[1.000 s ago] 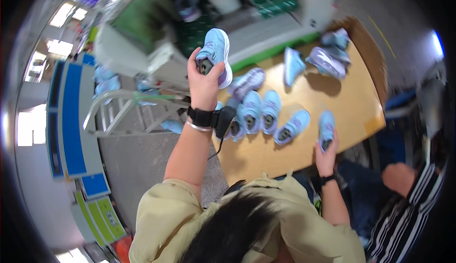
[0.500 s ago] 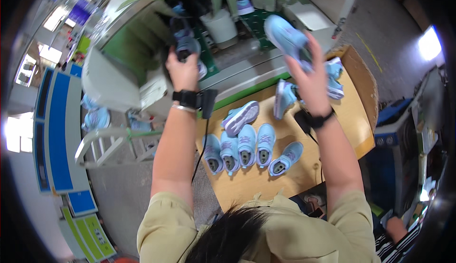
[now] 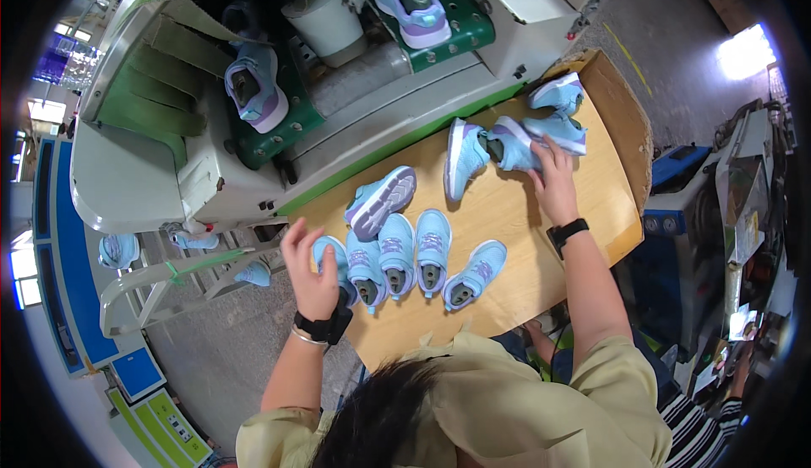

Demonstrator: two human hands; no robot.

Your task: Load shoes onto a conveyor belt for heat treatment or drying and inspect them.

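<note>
My right hand [image 3: 557,185] is closed around the toe end of a light blue and lilac sneaker [image 3: 512,142] on the wooden table. To its left another sneaker [image 3: 465,160] lies on its side, and two more, including a sneaker [image 3: 557,92], lie to its right. My left hand [image 3: 311,269] is open and empty, fingers apart, beside the leftmost sneaker of a near row, partly hidding that shoe. A tilted sneaker [image 3: 382,202] shows its sole behind the row, while a separate sneaker [image 3: 476,275] stands at the row's right.
A machine with green fabric strips holds a sneaker [image 3: 256,88] on its left green belt and a sneaker [image 3: 414,8] on its right belt [image 3: 469,29]. Cardboard [image 3: 621,122] edges the table [image 3: 524,248]. A white rack [image 3: 160,295] with shoes stands left. A person's striped sleeve shows lower right.
My right hand has lowered its sneaker from beside the machine onto the table. My left hand has let go of the sneaker on the left belt and drawn back toward me. The view has shifted.
</note>
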